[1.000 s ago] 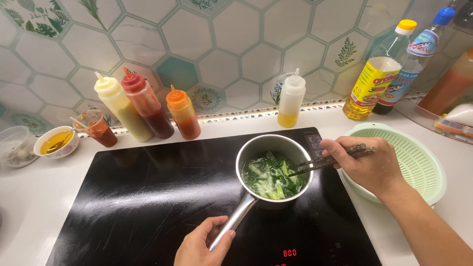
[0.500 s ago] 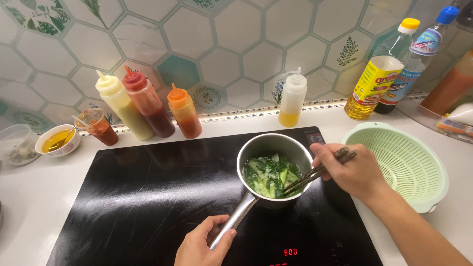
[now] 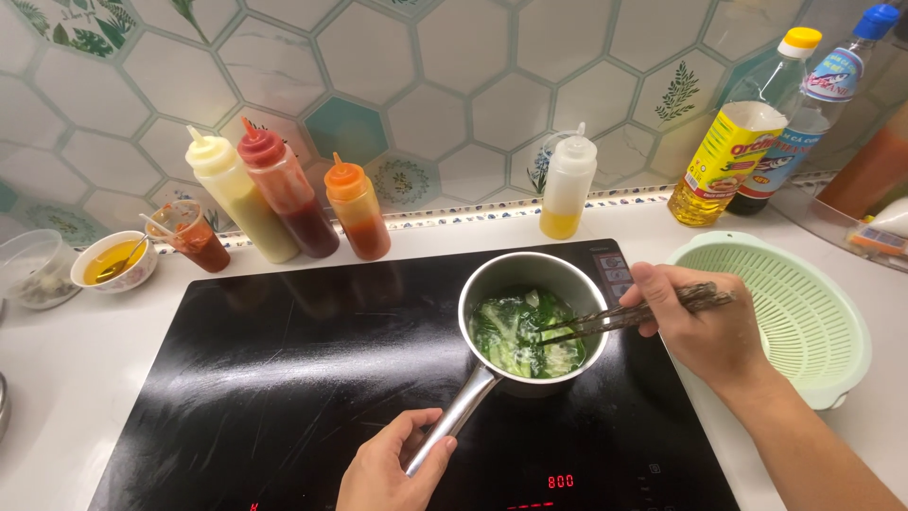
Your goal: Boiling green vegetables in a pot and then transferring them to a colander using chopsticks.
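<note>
Head view: right hand (image 3: 705,326) fingers pinching chopsticks (image 3: 629,317), tips left of them in the saucepan (image 3: 530,322) greens (image 3: 520,336); left hand (image 3: 388,468) fingers wrapped round the handle (image 3: 454,426), slanting up-right.

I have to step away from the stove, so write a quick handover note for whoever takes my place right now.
Left hand grips the handle of the small steel saucepan, which sits on the black induction cooktop.
Right hand holds dark chopsticks, tips down in the leafy greens in water.
Done: greens are in the pan and the cooktop display is lit.
Left: greens are not yet out; the pale green colander sits beside the right hand.
</note>
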